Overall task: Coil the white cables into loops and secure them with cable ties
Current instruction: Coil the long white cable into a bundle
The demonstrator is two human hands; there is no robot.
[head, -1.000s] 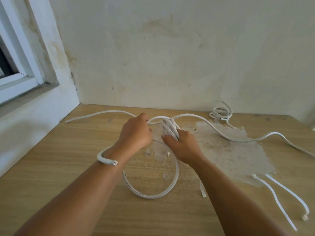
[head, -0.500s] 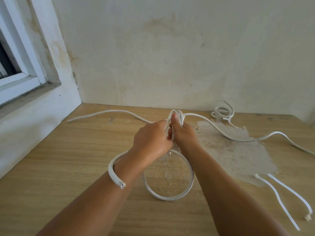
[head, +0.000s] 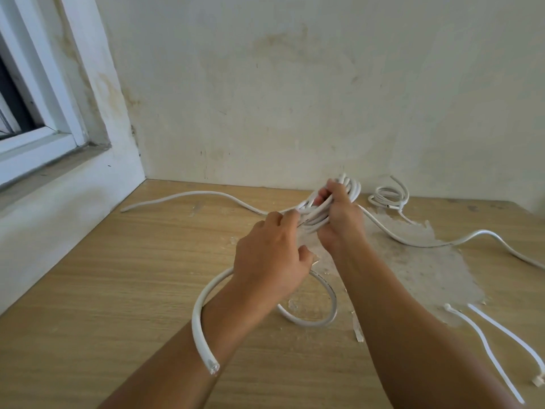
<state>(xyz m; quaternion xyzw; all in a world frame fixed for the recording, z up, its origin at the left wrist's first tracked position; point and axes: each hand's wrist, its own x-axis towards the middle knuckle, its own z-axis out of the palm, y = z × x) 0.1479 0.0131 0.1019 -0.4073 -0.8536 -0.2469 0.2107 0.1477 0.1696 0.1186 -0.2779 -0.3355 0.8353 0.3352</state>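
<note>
My right hand (head: 342, 219) grips a bundle of white cable loops (head: 317, 215), lifted above the wooden table (head: 118, 290). My left hand (head: 271, 261) holds the same cable just below the bundle, fingers curled round it. A loop of this cable (head: 330, 311) hangs down to the table, and its cut end (head: 212, 369) curves round my left forearm. A long loose white cable (head: 418, 245) runs across the table behind my hands. Two white cable ties (head: 495, 349) lie at the lower right.
A small coiled white cable (head: 389, 196) lies near the back wall. A patch of peeled, whitish surface (head: 413, 270) covers the table's right middle, with a torn strip (head: 357, 327) beside it. A window frame (head: 44, 137) and ledge stand at the left.
Both hands have risen and moved right and away with the bundle. The hanging loop has shrunk and the cut end has slid further along my left forearm.
</note>
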